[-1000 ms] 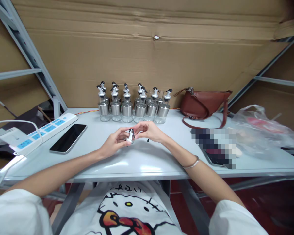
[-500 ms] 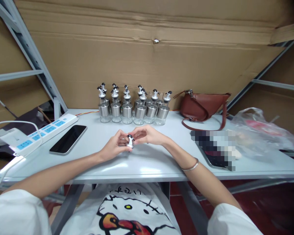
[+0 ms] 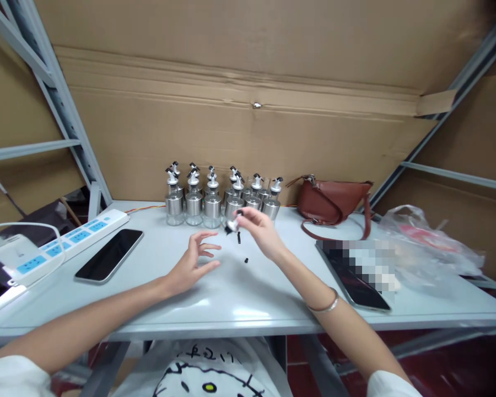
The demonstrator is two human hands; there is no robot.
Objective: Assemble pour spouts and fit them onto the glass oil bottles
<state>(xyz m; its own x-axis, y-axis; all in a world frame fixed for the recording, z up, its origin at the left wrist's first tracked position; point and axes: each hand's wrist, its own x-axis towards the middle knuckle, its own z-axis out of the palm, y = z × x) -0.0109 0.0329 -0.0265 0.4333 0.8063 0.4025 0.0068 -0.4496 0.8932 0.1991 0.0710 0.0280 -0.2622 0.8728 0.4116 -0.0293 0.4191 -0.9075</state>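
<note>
My right hand (image 3: 259,229) pinches a small white and black pourer spout (image 3: 233,224) and holds it tilted above the table, just in front of the bottles. To its left, my left hand (image 3: 193,262) is empty, with fingers spread apart. Two small black parts lie on the table: a thin piece (image 3: 238,238) below the spout and a tiny round piece (image 3: 246,260) nearer me. Several glass bottles (image 3: 212,209) with steel bands and white and black pourers stand in rows at the back; my right hand partly covers some of them.
A black phone (image 3: 109,256) and a white power strip (image 3: 80,237) lie at the left. On the right are a brown handbag (image 3: 334,201), a dark tablet-like device (image 3: 355,284) and a clear plastic bag (image 3: 434,248). Cardboard (image 3: 248,143) walls the back.
My left hand has let go of the spout and opened. My right hand has lifted it and turned it over. The small black parts now show on the table. The view has tilted upward.
</note>
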